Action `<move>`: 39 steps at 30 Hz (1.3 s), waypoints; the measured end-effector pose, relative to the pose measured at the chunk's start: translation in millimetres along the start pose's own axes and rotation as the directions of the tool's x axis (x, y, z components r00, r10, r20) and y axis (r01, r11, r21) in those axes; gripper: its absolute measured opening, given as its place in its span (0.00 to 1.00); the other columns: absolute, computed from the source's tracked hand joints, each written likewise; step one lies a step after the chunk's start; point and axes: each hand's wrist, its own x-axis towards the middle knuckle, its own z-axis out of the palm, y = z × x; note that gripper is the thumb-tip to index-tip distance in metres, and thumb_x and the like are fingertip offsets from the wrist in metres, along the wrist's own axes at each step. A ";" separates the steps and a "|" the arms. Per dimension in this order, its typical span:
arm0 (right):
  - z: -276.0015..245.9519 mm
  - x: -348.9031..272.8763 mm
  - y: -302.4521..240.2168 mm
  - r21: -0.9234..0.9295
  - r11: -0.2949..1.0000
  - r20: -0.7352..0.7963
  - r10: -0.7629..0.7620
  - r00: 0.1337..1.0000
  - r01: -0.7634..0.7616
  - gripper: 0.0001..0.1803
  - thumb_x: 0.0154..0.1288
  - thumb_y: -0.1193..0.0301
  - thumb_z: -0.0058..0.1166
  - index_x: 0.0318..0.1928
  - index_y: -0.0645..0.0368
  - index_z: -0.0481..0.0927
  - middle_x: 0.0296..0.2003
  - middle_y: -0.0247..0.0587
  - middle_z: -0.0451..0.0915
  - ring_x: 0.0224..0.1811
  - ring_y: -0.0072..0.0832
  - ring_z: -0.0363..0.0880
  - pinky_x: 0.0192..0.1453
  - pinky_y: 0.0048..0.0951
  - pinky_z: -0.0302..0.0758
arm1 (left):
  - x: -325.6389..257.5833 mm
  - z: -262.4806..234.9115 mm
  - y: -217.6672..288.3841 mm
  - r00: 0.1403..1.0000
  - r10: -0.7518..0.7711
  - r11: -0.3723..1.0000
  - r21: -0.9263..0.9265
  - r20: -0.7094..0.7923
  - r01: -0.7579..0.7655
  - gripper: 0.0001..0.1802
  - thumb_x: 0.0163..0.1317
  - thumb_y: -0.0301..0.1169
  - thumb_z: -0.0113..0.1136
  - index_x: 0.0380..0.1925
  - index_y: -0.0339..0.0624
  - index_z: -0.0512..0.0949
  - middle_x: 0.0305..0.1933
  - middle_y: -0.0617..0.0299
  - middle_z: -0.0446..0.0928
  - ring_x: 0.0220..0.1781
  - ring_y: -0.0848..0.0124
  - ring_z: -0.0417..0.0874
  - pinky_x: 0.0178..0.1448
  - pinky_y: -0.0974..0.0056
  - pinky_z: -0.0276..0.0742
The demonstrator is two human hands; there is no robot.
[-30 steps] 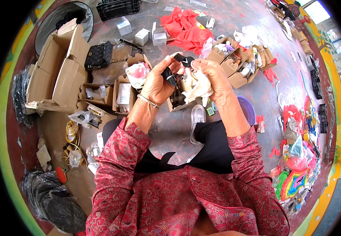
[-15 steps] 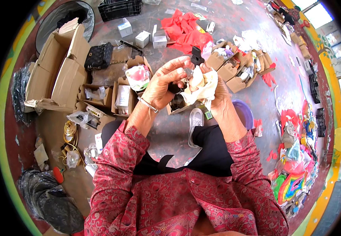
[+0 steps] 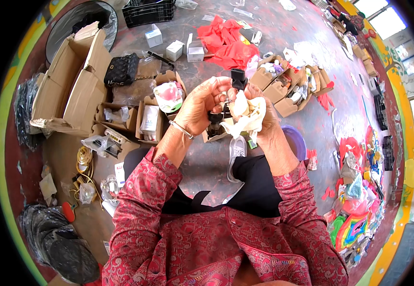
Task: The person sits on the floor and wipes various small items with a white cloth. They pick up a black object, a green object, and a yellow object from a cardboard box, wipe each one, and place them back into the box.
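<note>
Both hands are raised together in front of me, above my knees. My right hand (image 3: 270, 125) is closed round a crumpled cream cloth (image 3: 248, 114), whose loose corners hang down over the palm. A small black block-shaped piece (image 3: 238, 79) sticks up between the fingertips of the two hands. My left hand (image 3: 196, 106) has its thumb and fingers bent together at the left side of this piece and the cloth. What exactly these fingers pinch is partly hidden. Dark shapes show just below the left fingertips, over a small open carton (image 3: 212, 137).
Left of me stand a large torn cardboard box (image 3: 67, 81), a black quilted bag (image 3: 122, 69) and smaller filled cartons (image 3: 150, 121). Ahead lie red cloth (image 3: 228, 43) and white boxes (image 3: 175, 50). Right are filled cartons (image 3: 288, 86), a purple basin (image 3: 298, 138) and a colourful heap (image 3: 359, 190).
The black piece now stands more upright and slightly lower between the fingertips. The cloth and both hands have shifted only a little.
</note>
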 end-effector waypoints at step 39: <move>122.3 -39.7 -24.3 -0.250 0.948 0.797 0.085 0.597 0.199 0.17 0.53 0.72 0.59 0.37 0.78 0.76 0.29 0.58 0.78 0.20 0.34 0.75 0.19 0.27 0.69 | 14.7 -21.9 -17.8 0.956 -0.127 0.992 -0.018 -0.263 0.127 0.07 0.58 0.30 0.50 0.34 0.41 0.74 0.34 0.64 0.76 0.29 0.79 0.72 0.30 0.77 0.66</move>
